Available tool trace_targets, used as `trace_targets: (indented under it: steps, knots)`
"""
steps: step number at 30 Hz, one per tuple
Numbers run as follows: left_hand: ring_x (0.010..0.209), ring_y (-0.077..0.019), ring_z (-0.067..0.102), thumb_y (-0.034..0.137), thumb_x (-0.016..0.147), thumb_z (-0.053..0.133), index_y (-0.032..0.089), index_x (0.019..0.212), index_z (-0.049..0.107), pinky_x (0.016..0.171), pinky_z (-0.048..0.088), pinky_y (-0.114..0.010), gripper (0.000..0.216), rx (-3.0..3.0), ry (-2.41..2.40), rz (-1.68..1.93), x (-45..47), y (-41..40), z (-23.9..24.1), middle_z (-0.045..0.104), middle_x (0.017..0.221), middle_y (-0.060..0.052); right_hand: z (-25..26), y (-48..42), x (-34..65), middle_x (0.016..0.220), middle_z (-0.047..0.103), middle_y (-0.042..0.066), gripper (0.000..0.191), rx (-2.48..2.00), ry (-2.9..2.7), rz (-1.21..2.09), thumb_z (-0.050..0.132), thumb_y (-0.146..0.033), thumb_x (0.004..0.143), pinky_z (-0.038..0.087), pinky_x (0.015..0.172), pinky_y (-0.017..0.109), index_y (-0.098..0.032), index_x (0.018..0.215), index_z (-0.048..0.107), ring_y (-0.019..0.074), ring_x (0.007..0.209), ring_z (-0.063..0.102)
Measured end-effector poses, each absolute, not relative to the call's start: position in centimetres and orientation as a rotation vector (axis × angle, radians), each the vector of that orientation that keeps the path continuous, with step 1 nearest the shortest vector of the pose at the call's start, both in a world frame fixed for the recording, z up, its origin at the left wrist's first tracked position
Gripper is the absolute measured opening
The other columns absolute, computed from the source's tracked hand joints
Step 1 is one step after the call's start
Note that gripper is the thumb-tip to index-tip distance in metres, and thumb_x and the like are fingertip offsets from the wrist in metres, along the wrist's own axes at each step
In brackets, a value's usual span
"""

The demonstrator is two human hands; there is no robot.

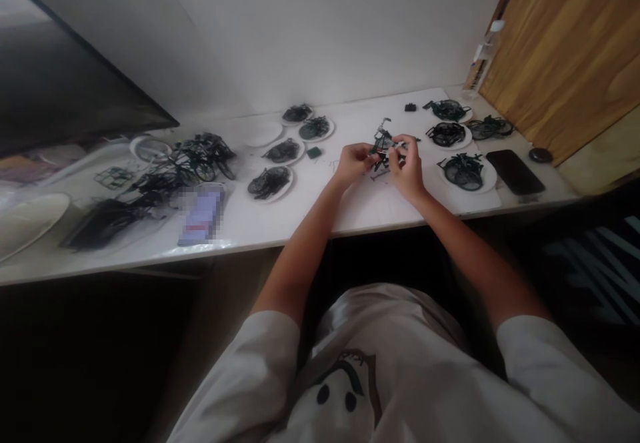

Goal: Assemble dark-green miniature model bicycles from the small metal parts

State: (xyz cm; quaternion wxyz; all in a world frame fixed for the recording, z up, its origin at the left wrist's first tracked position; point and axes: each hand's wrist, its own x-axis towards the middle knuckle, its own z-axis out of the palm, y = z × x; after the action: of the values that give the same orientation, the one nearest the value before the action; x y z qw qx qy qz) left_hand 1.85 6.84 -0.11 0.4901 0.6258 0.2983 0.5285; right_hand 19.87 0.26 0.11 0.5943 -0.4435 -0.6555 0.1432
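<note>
Counter [310, 196]: white, before us
Plates [490, 177]: most hold dark parts [465, 173]
Model bicycle [383, 137]: we pinch it between left grip [356, 161] and right grip [408, 169]

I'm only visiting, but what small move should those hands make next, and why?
Perhaps steady the dark model bicycle with the left hand while the right hand gently nudges whatever sits at its fingertips: both hands' fingers meet around the model's middle, and its thin frame looks easy to bend. The exact part there is too small to make out.
</note>
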Motion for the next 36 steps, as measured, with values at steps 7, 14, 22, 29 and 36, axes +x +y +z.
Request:
trace_targets:
  steps: [7,14,22,29,36]
  knots:
    - [0.051,-0.0081,0.052,0.055,0.069,0.104,0.013,0.096,0.089,0.050,0.038,-0.023,0.052,1.559,0.725,1.280,1.7,7.1,-0.3,0.071,0.066,-0.003,0.0,0.4,19.8,0.101,0.077,0.010,0.047,-1.051,-1.529,0.343,0.050,-0.060,0.118,0.067,0.082,0.045,-0.026,0.151,0.055,0.0270,0.091,0.074]
    - [0.052,-0.0078,0.051,0.056,0.069,0.105,0.014,0.096,0.088,0.051,0.037,-0.024,0.053,1.552,0.733,1.272,1.7,7.0,-0.2,0.070,0.066,-0.002,-0.1,0.4,20.0,0.097,0.072,0.006,0.055,-1.025,-1.550,0.349,0.041,-0.075,0.117,0.063,0.081,0.043,-0.028,0.138,0.060,0.0240,0.082,0.068]
    - [0.053,-0.0086,0.051,0.059,0.065,0.106,0.014,0.093,0.087,0.053,0.040,-0.024,0.057,1.575,0.738,1.246,1.6,6.5,0.7,0.069,0.065,-0.001,0.0,0.4,19.8,0.095,0.068,0.004,0.056,-1.018,-1.490,0.379,0.040,-0.077,0.117,0.058,0.074,0.039,-0.029,0.139,0.058,0.0204,0.073,0.061]
    - [0.054,-0.0096,0.053,0.053,0.069,0.105,0.015,0.094,0.085,0.053,0.041,-0.024,0.050,1.564,0.782,1.238,1.3,6.1,1.2,0.069,0.064,-0.001,-1.0,1.3,19.8,0.088,0.059,0.000,0.043,-0.944,-1.528,0.357,0.052,-0.065,0.116,0.059,0.077,0.040,-0.030,0.142,0.050,0.0228,0.080,0.060]
    - [0.052,-0.0089,0.051,0.052,0.071,0.105,0.015,0.095,0.085,0.050,0.039,-0.024,0.049,1.560,0.782,1.235,1.3,6.4,1.0,0.067,0.064,-0.001,-0.5,0.9,20.0,0.095,0.062,0.004,0.047,-1.021,-1.559,0.373,0.048,-0.070,0.114,0.060,0.089,0.045,-0.030,0.140,0.055,0.0265,0.091,0.063]
